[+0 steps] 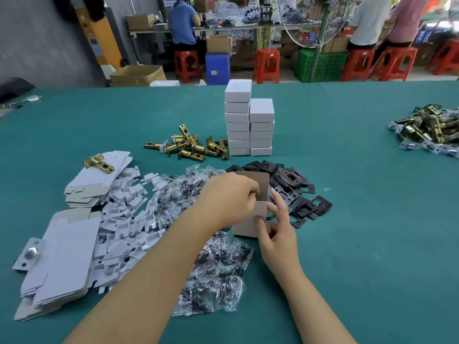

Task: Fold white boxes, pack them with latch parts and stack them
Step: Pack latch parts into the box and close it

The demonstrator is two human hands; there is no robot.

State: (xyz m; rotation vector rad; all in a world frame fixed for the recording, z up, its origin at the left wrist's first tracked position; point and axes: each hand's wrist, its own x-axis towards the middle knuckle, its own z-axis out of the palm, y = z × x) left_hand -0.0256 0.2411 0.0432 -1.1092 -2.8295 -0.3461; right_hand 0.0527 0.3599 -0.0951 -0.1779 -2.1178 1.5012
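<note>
A half-formed white cardboard box point(250, 219), its grey-brown inside showing and its top flap standing up, sits on the green felt-covered table point(360, 219) between both hands. The left hand point(231, 197) has its fingers curled over the box's open top, its grip pinching the wall or reaching inside, probably to steady the shell. The right hand point(275, 227) pinches the near side panel with thumb and bent finger, the other fingers straight, seemingly to tuck a flap. Supplies lie within reach: flat white box blanks point(62, 264) to the left, clear bagged screw packets point(213, 274) beneath the arms, black metal strike plates point(295, 192) just beyond, brass latch bolts point(191, 145) and two stacks of finished white boxes point(248, 125) farther back.
</note>
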